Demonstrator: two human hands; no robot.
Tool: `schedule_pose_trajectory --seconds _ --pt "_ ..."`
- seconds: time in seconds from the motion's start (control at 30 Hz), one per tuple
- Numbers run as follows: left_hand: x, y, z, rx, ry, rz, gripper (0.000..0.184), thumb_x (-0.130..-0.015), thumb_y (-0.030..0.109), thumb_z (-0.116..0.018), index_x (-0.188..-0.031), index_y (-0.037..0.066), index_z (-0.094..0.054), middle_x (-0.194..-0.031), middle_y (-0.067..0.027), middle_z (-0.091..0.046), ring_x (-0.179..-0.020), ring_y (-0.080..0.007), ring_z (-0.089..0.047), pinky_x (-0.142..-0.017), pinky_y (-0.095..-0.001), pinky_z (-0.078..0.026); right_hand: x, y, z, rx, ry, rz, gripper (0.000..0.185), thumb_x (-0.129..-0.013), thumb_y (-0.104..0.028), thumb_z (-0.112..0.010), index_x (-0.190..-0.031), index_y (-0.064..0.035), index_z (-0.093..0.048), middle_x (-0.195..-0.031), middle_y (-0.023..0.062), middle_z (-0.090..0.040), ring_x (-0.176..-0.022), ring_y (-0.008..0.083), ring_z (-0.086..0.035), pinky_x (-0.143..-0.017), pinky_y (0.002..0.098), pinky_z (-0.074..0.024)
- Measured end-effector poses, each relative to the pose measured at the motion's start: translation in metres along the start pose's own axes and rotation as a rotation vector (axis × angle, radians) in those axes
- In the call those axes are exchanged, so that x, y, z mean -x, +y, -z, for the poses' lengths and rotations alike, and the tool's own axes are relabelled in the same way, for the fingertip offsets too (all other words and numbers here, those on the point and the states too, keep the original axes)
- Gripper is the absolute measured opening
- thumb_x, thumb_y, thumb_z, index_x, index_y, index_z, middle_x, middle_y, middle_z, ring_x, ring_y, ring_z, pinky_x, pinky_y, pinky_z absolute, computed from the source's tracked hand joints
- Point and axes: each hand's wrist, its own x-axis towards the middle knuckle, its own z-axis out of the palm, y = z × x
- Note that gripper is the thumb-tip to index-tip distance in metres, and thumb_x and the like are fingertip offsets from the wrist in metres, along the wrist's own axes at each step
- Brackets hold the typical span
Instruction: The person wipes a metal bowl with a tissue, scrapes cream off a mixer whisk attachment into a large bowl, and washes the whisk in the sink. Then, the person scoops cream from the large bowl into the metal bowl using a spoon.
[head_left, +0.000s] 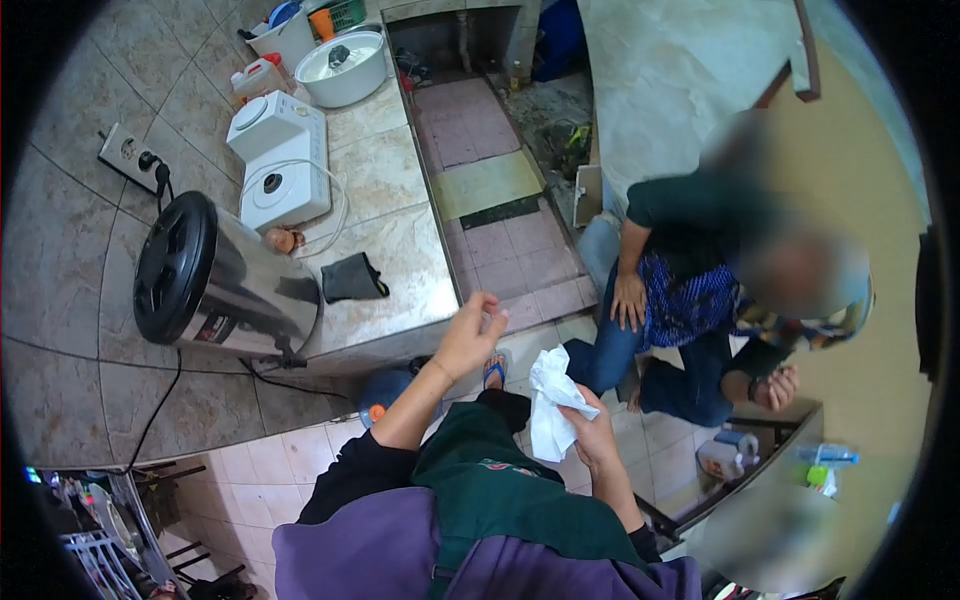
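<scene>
My right hand [592, 430] is closed on a crumpled white cloth [552, 405] — paper or fabric, I cannot tell which. It is gripped at its right side, in front of my green apron [510, 505] and above the tiled floor. Its long axis runs roughly away from my body, the upper end loosely bunched. My left hand [473, 335] is raised, fingers loosely bent and parted, nothing visible in them. From those fingers the cloth lies to the right and somewhat nearer my body, clearly apart — not touching. On the counter [400, 240], left of that hand, lies a dark folded cloth [353, 278], also apart.
</scene>
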Motion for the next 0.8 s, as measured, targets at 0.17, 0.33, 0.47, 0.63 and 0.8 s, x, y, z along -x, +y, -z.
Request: schedule_pose_trajectory --seconds 0.17,0.33,0.47,0.63,0.8 --pt "-0.097 -0.004 0.047 -0.694 0.265 -0.052 0.033 -0.079 0.023 -0.064 -0.104 0.004 -0.054 -0.104 -0.0182 -0.057 -0.095 -0.0383 -0.055 -0.079 -0.0437 -0.047 -0.092 -0.022 0.018 0.420 0.140 0.204 0.037 -0.078 0.006 -0.062 -0.115 0.0007 -0.060 -0.121 0.0142 -0.058 -0.114 0.0216 -0.054 -0.097 0.0306 -0.0395" --pt "-0.177 -0.019 0.083 -0.773 0.371 0.051 0.040 -0.078 0.027 -0.066 -0.109 0.005 -0.054 -0.113 -0.0198 -0.053 -0.102 -0.0381 -0.052 -0.084 -0.0470 -0.045 -0.173 -0.079 -0.008 0.375 0.028 0.126 0.040 -0.079 0.008 -0.061 -0.119 0.0024 -0.057 -0.110 0.0084 -0.062 -0.103 0.0158 -0.058 -0.090 0.0269 -0.0427" --pt "-0.212 -0.028 0.102 -0.863 0.418 0.258 0.050 -0.080 0.030 -0.065 -0.120 0.004 -0.050 -0.130 -0.0274 -0.042 -0.118 -0.0415 -0.042 -0.098 -0.0582 -0.032 -0.229 -0.118 -0.040 0.311 -0.061 0.095 0.037 -0.080 0.008 -0.060 -0.117 0.0018 -0.057 -0.106 0.0066 -0.062 -0.099 0.0151 -0.058 -0.088 0.0256 -0.0434" --pt "-0.271 -0.037 0.124 -0.887 0.421 0.384 0.057 -0.081 0.032 -0.063 -0.127 0.002 -0.045 -0.136 -0.0286 -0.037 -0.126 -0.0421 -0.036 -0.101 -0.0681 -0.022 -0.313 -0.173 -0.068 0.238 -0.107 0.159 0.046 -0.081 0.008 -0.060 -0.124 -0.0019 -0.053 -0.115 0.0070 -0.059 -0.105 0.0157 -0.056 -0.091 0.0270 -0.0432" --pt "-0.322 -0.031 0.136 -0.937 0.404 0.491 0.054 -0.085 0.037 -0.059 -0.125 0.003 -0.046 -0.131 -0.0249 -0.046 -0.122 -0.0403 -0.045 -0.100 -0.0682 -0.023 -0.437 -0.238 -0.079 0.164 -0.058 0.218 0.054 -0.080 0.013 -0.054 -0.131 -0.0044 -0.049 -0.123 0.0088 -0.056 -0.112 0.0175 -0.054 -0.094 0.0277 -0.0418"
